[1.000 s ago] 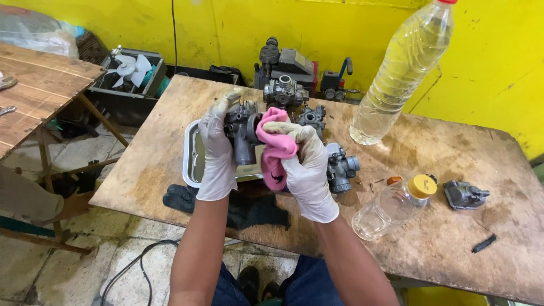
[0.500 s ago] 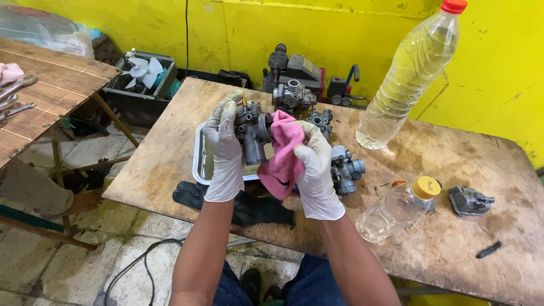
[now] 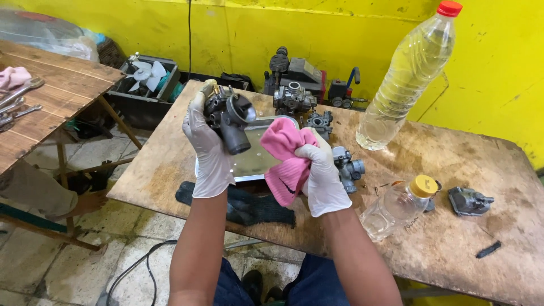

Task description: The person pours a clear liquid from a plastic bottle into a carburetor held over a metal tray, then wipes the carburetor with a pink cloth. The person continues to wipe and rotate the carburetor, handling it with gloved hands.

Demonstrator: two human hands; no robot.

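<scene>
Carburetor (image 3: 229,119) in left hand (image 3: 208,153) grip, pink cloth (image 3: 286,158) apart

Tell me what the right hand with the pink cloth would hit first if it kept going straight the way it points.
The right hand points up and left, its pink cloth leading. It would likely meet the grey carburetor held in the left hand first, though the depth between them is unclear; the metal tray lies lower down.
</scene>
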